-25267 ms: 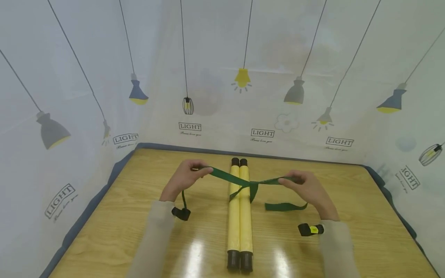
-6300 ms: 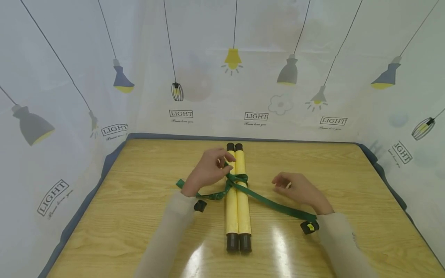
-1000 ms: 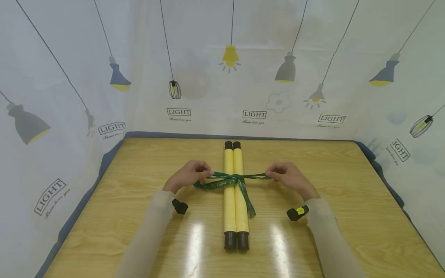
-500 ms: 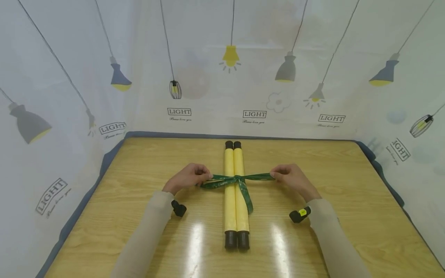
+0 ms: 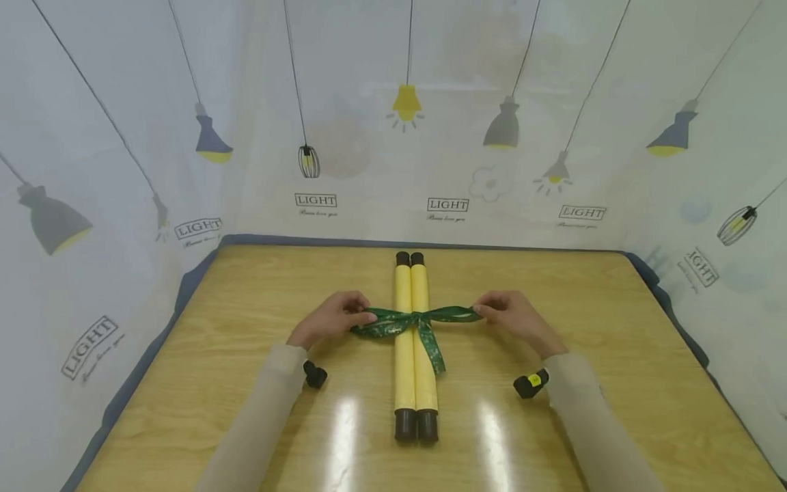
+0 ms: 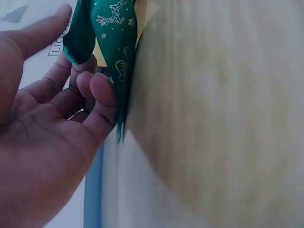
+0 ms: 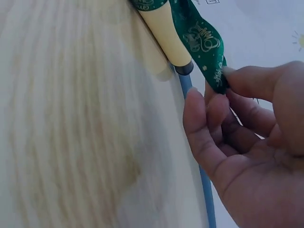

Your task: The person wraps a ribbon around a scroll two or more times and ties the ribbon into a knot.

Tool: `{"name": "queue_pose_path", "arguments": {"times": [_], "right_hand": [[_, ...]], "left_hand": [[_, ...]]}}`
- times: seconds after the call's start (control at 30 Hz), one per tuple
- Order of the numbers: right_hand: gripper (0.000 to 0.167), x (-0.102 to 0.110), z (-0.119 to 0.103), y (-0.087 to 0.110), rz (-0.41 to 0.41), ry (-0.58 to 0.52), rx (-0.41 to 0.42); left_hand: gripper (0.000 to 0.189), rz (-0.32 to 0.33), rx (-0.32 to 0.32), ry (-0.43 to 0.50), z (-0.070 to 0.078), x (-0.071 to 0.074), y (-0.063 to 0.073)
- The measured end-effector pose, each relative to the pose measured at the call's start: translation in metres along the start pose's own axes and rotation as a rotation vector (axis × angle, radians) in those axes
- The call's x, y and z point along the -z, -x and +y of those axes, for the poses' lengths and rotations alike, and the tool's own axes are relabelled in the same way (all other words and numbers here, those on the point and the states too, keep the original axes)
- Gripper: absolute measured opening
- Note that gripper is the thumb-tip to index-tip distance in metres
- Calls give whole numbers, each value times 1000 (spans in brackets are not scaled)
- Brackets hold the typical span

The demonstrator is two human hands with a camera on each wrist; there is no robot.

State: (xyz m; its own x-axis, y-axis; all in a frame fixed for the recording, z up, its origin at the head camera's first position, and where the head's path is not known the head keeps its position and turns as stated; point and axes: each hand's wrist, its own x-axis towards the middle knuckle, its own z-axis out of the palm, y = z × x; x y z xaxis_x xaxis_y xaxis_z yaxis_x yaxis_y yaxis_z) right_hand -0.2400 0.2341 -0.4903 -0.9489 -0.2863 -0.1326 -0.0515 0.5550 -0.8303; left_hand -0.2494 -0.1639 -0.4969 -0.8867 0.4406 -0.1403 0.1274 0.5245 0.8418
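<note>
Two yellow rods [image 5: 405, 372] with dark end caps lie side by side on the table, pointing away from me. A green ribbon [image 5: 420, 320] with a pale print is tied round them in a bow. My left hand [image 5: 328, 320] holds the left loop; in the left wrist view the loop's end [image 6: 78, 45] lies between thumb and fingers. A ribbon tail [image 6: 121, 61] hangs beside those fingers. My right hand [image 5: 516, 320] pinches the tip of the right loop [image 7: 204, 45] between thumb and forefinger. The other tail [image 5: 432, 352] slants down over the right rod.
The wooden table [image 5: 258, 424] has a blue-grey edging [image 5: 320, 240] along its back and sides. White sheeting [image 5: 363, 55] printed with hanging lamps stands round it. Black wrist cameras [image 5: 315, 375] sit below both cuffs.
About six seconds ago the ribbon lay loosely crossed, with the right hand free of it. Now both hands hold bow loops. Over the last second the loops have gone from narrow and stretched to wider.
</note>
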Motion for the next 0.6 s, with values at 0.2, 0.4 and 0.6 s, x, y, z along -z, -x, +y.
{"name": "queue_pose_path", "arguments": {"times": [0.2, 0.4, 0.6], "right_hand": [[45, -8, 2, -4, 11, -97, -74], [65, -11, -1, 1, -2, -75, -70], [70, -5, 1, 13, -39, -9, 15]], "left_hand": [[41, 19, -45, 15, -1, -5, -1], [50, 29, -21, 8, 4, -4, 3], [62, 66, -14, -5, 5, 4, 13]]}}
